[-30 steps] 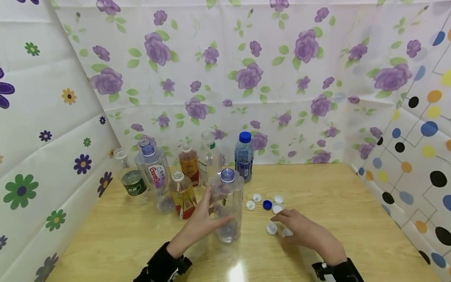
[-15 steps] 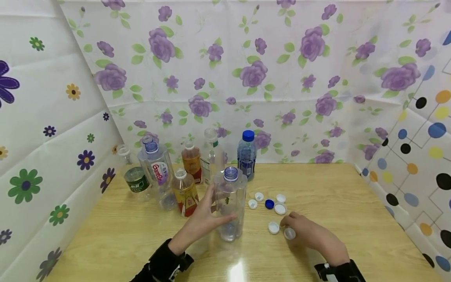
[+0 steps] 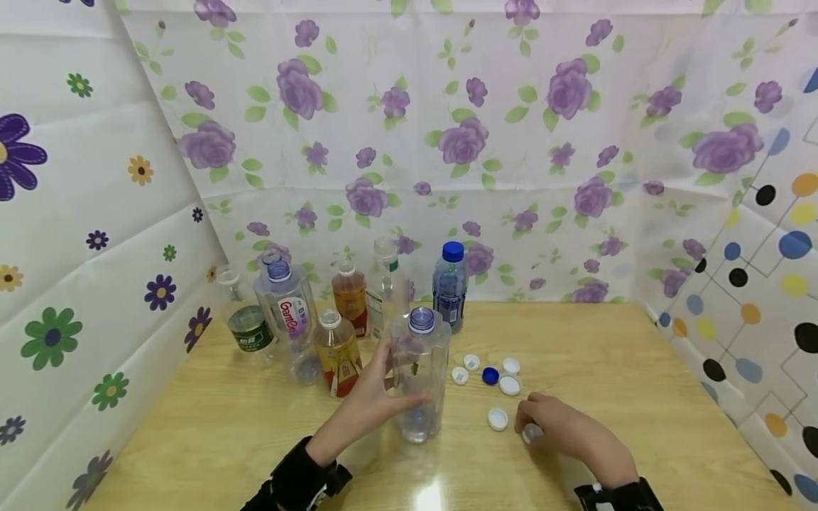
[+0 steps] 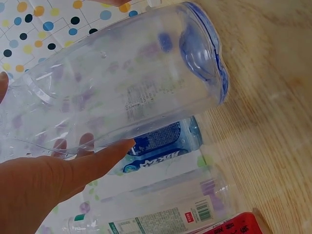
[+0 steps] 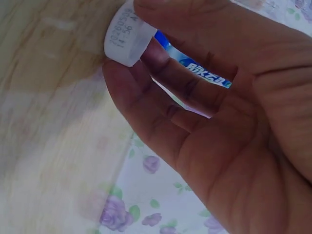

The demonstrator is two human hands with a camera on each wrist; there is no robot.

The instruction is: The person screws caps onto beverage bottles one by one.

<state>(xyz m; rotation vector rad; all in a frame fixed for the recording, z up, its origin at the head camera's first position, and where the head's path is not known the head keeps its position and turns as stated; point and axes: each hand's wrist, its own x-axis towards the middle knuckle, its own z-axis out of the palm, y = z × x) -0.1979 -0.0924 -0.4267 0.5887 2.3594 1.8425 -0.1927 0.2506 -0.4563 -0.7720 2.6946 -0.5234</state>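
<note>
My left hand holds a clear plastic bottle upright on the table, its thumb across the near side. The bottle's bluish neck has no cap on it. In the left wrist view the same bottle looks see-through, with a moulded base. My right hand is low over the table to the right, pinching a white bottle cap between thumb and fingers. Printed digits show on the side of this cap in the right wrist view. Another white cap lies just left of that hand.
Several loose caps, one of them a blue cap, lie beyond my right hand. A blue-capped bottle stands at the back. Left of the held bottle are several uncapped bottles, including a yellow-labelled bottle and a Gamen-labelled bottle.
My right hand has moved from beside the cluster of caps to the lone cap nearest it, and has tilted that cap up between its fingers. The left hand keeps its hold on the bottle.
</note>
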